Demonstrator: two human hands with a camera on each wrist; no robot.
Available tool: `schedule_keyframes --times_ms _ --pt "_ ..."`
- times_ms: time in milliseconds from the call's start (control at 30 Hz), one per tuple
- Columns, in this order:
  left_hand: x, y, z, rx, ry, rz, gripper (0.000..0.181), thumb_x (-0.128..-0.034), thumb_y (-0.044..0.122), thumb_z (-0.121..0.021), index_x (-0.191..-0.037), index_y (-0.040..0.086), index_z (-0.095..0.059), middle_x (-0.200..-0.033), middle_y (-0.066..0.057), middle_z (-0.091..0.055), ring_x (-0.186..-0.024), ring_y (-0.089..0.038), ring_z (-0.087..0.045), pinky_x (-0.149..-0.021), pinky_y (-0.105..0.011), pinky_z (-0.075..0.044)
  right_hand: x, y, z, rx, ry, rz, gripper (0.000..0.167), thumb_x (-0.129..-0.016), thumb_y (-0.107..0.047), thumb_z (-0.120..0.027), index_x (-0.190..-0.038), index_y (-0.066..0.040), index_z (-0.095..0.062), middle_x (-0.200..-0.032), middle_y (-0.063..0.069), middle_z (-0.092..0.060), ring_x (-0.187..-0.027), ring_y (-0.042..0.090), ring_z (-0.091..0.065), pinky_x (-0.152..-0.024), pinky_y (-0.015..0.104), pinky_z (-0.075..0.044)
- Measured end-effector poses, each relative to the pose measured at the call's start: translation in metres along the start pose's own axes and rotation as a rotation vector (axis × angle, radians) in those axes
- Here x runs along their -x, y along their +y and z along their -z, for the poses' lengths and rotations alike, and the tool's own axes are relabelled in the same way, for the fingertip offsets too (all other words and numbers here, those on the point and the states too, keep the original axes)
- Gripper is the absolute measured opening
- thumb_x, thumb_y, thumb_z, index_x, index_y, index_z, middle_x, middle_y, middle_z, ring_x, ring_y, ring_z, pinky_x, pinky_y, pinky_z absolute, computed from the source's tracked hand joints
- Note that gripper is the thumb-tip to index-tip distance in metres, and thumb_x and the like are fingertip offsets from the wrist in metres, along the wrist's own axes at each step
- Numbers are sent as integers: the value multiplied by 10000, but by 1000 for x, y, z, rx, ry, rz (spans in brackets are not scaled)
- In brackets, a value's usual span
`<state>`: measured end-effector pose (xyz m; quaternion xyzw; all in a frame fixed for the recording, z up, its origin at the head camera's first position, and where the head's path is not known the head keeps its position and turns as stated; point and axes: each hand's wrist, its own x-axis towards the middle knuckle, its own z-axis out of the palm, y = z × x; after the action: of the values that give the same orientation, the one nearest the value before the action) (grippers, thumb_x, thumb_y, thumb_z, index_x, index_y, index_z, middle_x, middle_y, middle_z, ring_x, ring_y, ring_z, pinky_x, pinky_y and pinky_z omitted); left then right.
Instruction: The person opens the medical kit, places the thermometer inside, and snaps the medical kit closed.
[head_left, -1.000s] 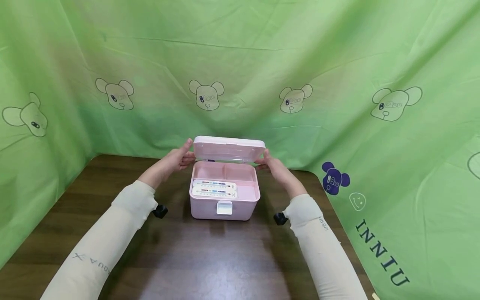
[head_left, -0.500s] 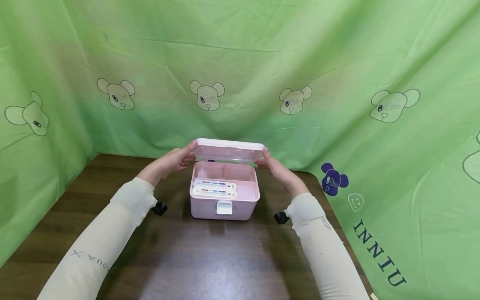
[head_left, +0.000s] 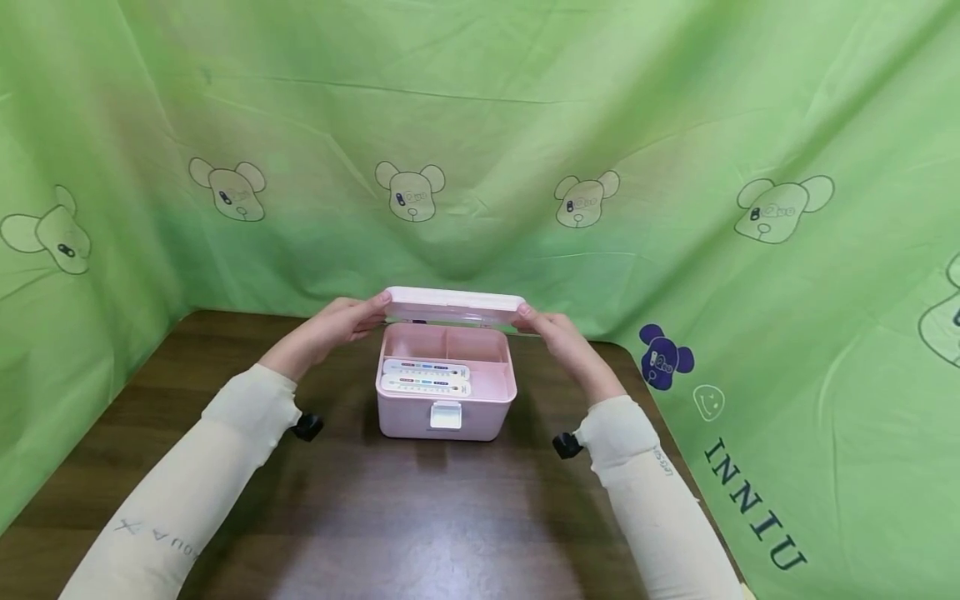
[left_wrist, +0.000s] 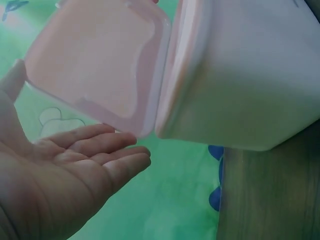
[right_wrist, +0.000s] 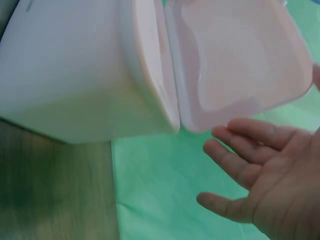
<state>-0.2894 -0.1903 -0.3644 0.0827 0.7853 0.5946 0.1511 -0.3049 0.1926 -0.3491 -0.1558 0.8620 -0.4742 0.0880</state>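
Observation:
A pink storage box (head_left: pixel 441 418) stands upright on the table in the head view, its white front latch (head_left: pixel 446 415) hanging loose. The hinged lid (head_left: pixel 455 305) is raised at the back and tilts over the rear compartments. At the lid's left end, my left hand (head_left: pixel 330 327) touches the front corner with its thumb; its fingers lie extended by the side edge. My right hand (head_left: pixel 558 340) does likewise at the right end. Two flat white strips (head_left: pixel 426 379) with printed scales, resembling thermometers, lie side by side in the front compartment.
The brown wooden table (head_left: pixel 442 517) ends just behind the box. A green curtain (head_left: pixel 480 125) printed with bear heads hangs close behind and along both sides. Black wrist cameras (head_left: pixel 306 427) hang under the sleeves.
The lid has tipped forward and lower, with both hands following it. Thumbs that stood near its corners now touch them. The box and the strips have stayed in place.

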Motion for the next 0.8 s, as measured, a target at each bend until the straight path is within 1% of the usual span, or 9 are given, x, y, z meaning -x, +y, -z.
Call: schedule_keyframes --times_ms 67,167,267,333,433,533,700,800 --pt "5 1 -1 -32 16 5 930 -968 700 -510 -1539 -27 -409 -1589 -217 -407 -1482 -373 -384 -1247 -486 -306 4 -3 -2 8 40 -13 699 -1033 -582 -479 -1340 22 -649 -1402 222 -617 -1410 369 -480 -1238 606 -242" --pt "13 1 -2 -73 63 10 887 -948 699 -553 -1500 8 -493 -1580 -183 -443 -1454 -366 -433 -1227 -491 -345 11 -6 -5 30 104 -20 625 -1012 -531 -561 -1269 23 -696 -1355 210 -652 -1374 364 -509 -1204 583 -324" --pt "20 1 -6 -119 102 -6 827 -952 669 -581 -1458 14 -552 -1558 -182 -474 -1422 -386 -470 -1204 -517 -374 18 -7 -8 50 159 -18 557 -998 -488 -615 -1219 10 -729 -1310 195 -680 -1310 349 -559 -1159 552 -394" --pt "23 1 -9 -130 134 -17 781 -950 646 -608 -1420 22 -598 -1525 -183 -513 -1408 -382 -487 -1190 -536 -391 23 -9 -10 50 188 -27 532 -983 -477 -648 -1201 -1 -741 -1286 182 -694 -1274 334 -582 -1133 532 -427" --pt "30 1 -15 -135 170 -34 727 -946 613 -642 -1389 37 -634 -1489 -167 -556 -1418 -359 -472 -1193 -562 -374 29 -11 -13 65 215 -48 523 -958 -486 -688 -1197 -24 -752 -1267 154 -712 -1255 305 -600 -1112 510 -453" --pt "38 0 -21 -161 210 -55 664 -948 571 -668 -1363 52 -663 -1458 -150 -589 -1422 -337 -467 -1181 -563 -388 36 -14 -15 87 238 -57 498 -932 -479 -728 -1178 -48 -770 -1229 131 -735 -1221 291 -629 -1078 497 -488" --pt "51 -2 -33 -268 266 -116 525 -965 450 -701 -1308 54 -705 -1334 -154 -678 -1342 -324 -562 -1095 -532 -490 49 -14 -20 187 249 -32 439 -920 -437 -752 -1164 -73 -785 -1181 111 -756 -1163 290 -674 -1012 484 -541" --pt "57 -5 -40 -292 291 -134 468 -956 389 -727 -1281 52 -723 -1250 -144 -723 -1268 -305 -624 -1037 -510 -533 54 -11 -24 249 258 -28 411 -918 -417 -757 -1159 -86 -789 -1172 95 -761 -1153 285 -682 -977 475 -558"
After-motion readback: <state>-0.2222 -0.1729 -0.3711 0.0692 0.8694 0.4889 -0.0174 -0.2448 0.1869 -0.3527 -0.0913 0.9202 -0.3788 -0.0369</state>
